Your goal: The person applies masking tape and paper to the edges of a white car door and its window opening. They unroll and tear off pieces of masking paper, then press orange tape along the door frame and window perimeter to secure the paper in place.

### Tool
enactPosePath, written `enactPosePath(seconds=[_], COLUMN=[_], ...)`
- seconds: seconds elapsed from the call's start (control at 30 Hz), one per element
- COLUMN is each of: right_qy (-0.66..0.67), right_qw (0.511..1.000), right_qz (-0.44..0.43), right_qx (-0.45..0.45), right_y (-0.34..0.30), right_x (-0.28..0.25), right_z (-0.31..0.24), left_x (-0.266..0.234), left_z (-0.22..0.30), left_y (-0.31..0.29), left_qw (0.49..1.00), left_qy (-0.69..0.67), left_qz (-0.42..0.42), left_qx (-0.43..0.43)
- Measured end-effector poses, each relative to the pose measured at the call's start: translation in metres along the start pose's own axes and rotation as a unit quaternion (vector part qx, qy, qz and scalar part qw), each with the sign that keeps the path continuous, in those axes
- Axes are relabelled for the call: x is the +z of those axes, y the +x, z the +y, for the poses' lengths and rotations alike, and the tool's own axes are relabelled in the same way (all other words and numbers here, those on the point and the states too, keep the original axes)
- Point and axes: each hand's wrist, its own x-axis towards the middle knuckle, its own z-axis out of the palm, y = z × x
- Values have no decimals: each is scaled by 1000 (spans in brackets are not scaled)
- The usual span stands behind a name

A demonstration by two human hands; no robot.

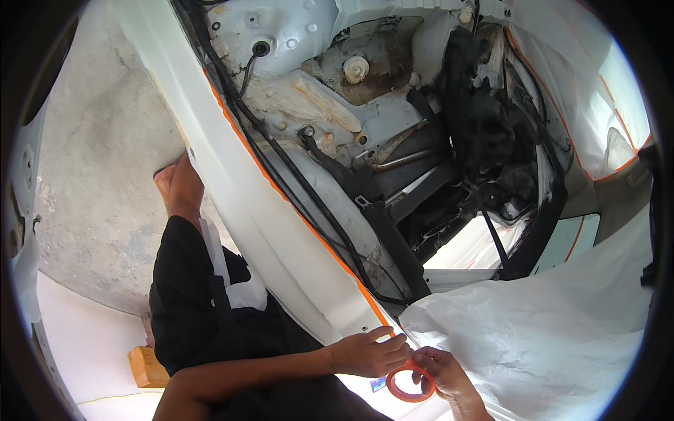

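Note:
A roll of orange tape [391, 393] is gripped at its upper right rim by my right hand [444, 373], with my fingers and thumb around its edge. Just to the left, my left hand [370, 352] is closed, its fingertips at the end of the orange tape strip [317, 237] near the roll. This strip runs along the inner edge of a white car door sill [281, 231], from the upper left down to my fingers. The stretch of tape between my two hands is mostly hidden by fingers.
Beside the strip lie black cables [298, 179]. The bare metal car floor [309, 105] and a dark seat frame [414, 172] fill the interior. White plastic sheeting [533, 330] covers the lower right. At left are the concrete floor [105, 154] and an orange-brown box [146, 368].

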Motion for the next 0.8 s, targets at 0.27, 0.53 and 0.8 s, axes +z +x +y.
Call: enactPosePath(seconds=[0.27,0.53,0.8], right_qy=[-78,281,575], right_qw=[997,952,816], right_qz=[-14,-62,-61], right_qx=[-7,-107,11], right_y=[3,14,17], right_x=[4,27,81], right_z=[3,42,87], left_x=[-2,1,4], left_z=[1,-18,-22], left_y=[5,14,26], left_qw=[999,993,991], left_qy=[-26,-1,-64], left_qz=[9,26,10], left_qx=[30,117,120])
